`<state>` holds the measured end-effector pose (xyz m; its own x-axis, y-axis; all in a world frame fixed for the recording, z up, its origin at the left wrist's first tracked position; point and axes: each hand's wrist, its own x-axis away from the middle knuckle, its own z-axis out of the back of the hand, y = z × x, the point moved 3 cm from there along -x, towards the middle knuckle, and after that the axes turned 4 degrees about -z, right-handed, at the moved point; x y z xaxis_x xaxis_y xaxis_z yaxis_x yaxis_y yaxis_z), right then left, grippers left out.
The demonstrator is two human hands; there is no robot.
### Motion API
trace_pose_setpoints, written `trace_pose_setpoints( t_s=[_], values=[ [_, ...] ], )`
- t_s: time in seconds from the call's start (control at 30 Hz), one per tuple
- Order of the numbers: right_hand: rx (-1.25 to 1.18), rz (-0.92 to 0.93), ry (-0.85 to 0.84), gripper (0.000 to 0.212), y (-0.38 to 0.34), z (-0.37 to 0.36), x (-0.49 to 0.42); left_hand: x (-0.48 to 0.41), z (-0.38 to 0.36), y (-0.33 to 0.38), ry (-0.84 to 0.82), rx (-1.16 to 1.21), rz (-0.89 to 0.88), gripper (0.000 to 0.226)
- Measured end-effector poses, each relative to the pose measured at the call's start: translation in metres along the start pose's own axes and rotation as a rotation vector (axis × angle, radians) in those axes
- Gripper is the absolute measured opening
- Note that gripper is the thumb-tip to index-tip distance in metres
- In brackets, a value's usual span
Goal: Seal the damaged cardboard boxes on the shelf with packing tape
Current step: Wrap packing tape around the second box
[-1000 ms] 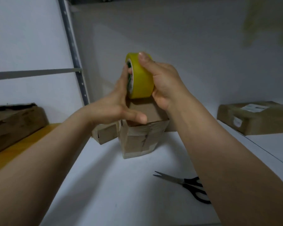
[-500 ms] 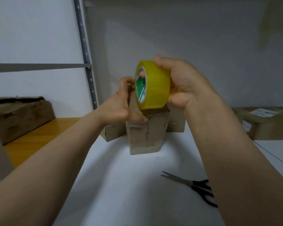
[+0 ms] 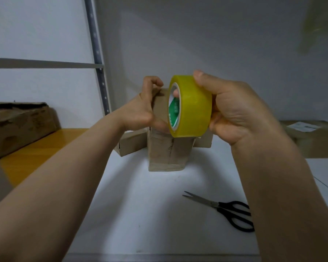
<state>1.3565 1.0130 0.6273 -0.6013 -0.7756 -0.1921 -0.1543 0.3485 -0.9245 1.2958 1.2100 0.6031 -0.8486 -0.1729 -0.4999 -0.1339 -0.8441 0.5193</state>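
My right hand (image 3: 235, 110) grips a yellow roll of packing tape (image 3: 193, 106), thumb on top and fingers through the core. Just left of the roll, my left hand (image 3: 144, 108) has its fingers curled and pinches what looks like the tape's loose end; a short brownish strip (image 3: 159, 106) spans from it to the roll. Both hands hover above a small upright cardboard box (image 3: 167, 154) with creased, taped sides. The roll and hands hide the box's top.
Black-handled scissors (image 3: 233, 212) lie on the white shelf (image 3: 140, 205) at front right. A low box (image 3: 131, 144) sits behind the small one. A labelled box (image 3: 311, 140) stands at right, a torn box (image 3: 17, 123) at left on a wooden shelf (image 3: 36, 154). A metal upright (image 3: 97, 53) rises at back left.
My left hand went from lying flat against the roll to pinching beside it, then drew leftward. The roll tilted and came lower, closer to the box top.
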Motion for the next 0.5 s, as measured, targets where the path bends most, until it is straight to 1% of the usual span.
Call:
trace_pose_setpoints(
  t_s=[0.1,0.2,0.27,0.33,0.4,0.5],
  values=[
    [-0.016,-0.042,-0.032,0.012,0.000,0.000,0.007,-0.002,0.004,-0.005,-0.013,-0.015,0.028,0.121],
    [-0.007,-0.068,-0.056,0.018,0.008,0.004,0.014,-0.002,0.010,-0.009,0.001,-0.035,0.057,0.132],
    [0.002,-0.056,-0.056,0.021,0.018,0.010,0.017,-0.003,0.012,-0.013,0.019,-0.048,0.076,0.134],
    [0.014,-0.057,-0.056,0.017,0.028,0.016,0.019,-0.006,0.012,-0.016,0.028,-0.066,0.086,0.124],
    [0.026,-0.056,-0.043,0.013,0.036,0.020,0.019,-0.007,0.009,-0.016,-0.013,-0.096,0.084,0.110],
    [0.064,-0.057,-0.015,0.018,0.050,0.023,0.020,-0.009,0.006,-0.014,-0.058,-0.091,0.096,0.087]
  ],
)
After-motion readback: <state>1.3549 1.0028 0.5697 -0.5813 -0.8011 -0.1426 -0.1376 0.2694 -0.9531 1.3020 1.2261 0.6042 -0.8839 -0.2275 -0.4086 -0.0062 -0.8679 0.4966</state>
